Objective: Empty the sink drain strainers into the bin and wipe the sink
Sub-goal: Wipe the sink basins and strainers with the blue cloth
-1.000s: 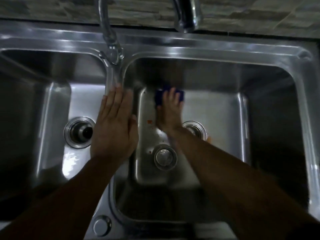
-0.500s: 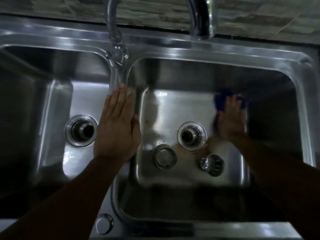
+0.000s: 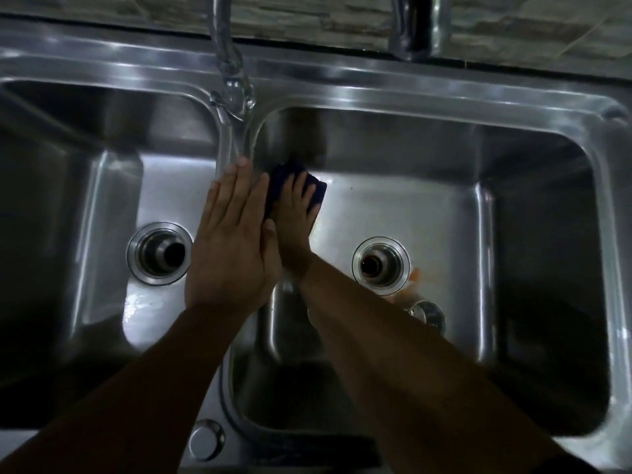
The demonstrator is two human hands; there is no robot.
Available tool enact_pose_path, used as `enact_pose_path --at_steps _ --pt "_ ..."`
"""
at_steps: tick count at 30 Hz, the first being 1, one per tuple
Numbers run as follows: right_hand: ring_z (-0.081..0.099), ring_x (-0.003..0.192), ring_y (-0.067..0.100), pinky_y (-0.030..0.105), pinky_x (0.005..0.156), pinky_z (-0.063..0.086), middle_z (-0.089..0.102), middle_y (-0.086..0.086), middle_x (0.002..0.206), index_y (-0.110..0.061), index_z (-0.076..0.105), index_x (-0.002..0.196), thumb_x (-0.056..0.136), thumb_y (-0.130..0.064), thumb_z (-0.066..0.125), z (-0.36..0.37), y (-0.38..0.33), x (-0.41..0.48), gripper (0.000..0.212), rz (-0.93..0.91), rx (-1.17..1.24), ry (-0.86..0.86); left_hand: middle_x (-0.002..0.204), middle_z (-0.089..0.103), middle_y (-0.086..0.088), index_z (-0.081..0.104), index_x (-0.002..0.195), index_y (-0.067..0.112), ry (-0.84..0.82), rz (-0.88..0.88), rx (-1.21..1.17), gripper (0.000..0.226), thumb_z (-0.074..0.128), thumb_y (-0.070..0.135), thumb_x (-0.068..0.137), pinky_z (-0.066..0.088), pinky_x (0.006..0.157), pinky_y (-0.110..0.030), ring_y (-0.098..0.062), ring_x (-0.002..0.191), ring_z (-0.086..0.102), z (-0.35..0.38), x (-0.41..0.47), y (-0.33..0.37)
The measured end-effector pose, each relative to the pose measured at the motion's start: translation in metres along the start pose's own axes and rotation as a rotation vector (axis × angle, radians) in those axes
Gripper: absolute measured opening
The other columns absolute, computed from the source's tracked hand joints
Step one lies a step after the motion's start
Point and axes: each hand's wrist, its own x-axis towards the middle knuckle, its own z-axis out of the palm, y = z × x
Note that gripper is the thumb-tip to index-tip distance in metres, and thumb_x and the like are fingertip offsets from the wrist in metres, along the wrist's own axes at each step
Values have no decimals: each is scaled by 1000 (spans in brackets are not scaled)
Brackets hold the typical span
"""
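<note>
A steel double sink fills the view. My right hand presses a dark blue cloth flat against the far left floor of the right basin. My left hand lies flat, fingers together, on the divider between the basins and holds nothing. The right basin's drain stands without a strainer in it. A small steel strainer basket lies on the basin floor just right of my right forearm, partly hidden by it. Orange scraps sit beside that drain.
The left basin's drain shows its metal insert. Two taps rise at the back: a thin spout over the divider and a thicker tap further right. A round steel cap sits on the near rim.
My right hand has swept the blue cloth from the right side of the right basin back to its left side. My forearm now covers the plug and part of the strainer basket.
</note>
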Motion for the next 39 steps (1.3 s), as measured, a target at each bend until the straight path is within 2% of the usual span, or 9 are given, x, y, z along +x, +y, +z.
enact_pose_path --at_steps 4,7,12,17,20,24,26,31,39 --pt "-6 153 35 50 122 3 -7 13 167 -12 2 160 99 -28 43 -26 66 1 75 -270 -312 -82 166 21 -16 34 154 3 7 5 -26 57 38 18 99 11 129 -42 -25 156 13 0 0 0" --pt "4 152 39 51 121 7 1 18 166 -8 10 159 96 -19 47 -74 137 3 73 -226 -392 26 164 24 -17 37 153 2 26 13 -27 55 39 15 99 13 128 -44 -27 156 16 0 0 1" --pt "0 153 38 56 122 8 -2 18 166 -5 7 158 101 -15 43 -148 239 -7 69 266 -359 212 165 24 -18 36 153 2 25 14 -6 57 38 16 98 14 128 -45 -29 156 16 1 -1 2" --pt "8 152 36 55 117 16 5 11 166 -11 11 159 101 -18 38 -121 180 13 64 709 -200 426 164 22 -20 34 153 0 18 29 33 57 35 19 100 14 128 -46 -30 156 15 1 -1 1" --pt "12 151 37 54 118 15 8 12 166 -12 14 158 91 -21 13 -67 109 18 68 468 -225 331 164 23 -21 34 153 -1 14 34 41 56 36 19 100 13 128 -47 -31 156 15 1 0 0" --pt "-4 153 34 55 121 8 -4 7 167 -18 2 160 92 -30 53 3 48 7 85 -152 -328 -3 165 21 -19 31 154 0 -1 19 38 58 36 20 101 13 128 -46 -28 156 13 1 -1 2" --pt "-6 153 33 58 122 9 -6 6 167 -18 1 160 93 -36 55 2 50 7 88 -282 -385 -117 166 18 -18 27 156 1 -17 19 46 59 34 23 102 12 128 -46 -27 157 10 1 -1 1" --pt "13 153 30 47 122 18 10 2 167 -22 14 159 84 -17 61 -37 107 -10 89 -613 -665 -212 165 18 -21 29 154 -1 -15 34 41 56 39 16 103 14 127 -48 -30 157 11 0 -3 0" --pt "7 153 35 53 121 12 6 7 167 -17 14 159 91 -7 50 -117 184 2 77 -173 -446 -24 164 21 -25 32 153 -2 18 65 137 54 38 14 102 14 127 -48 -33 155 15 3 0 3"
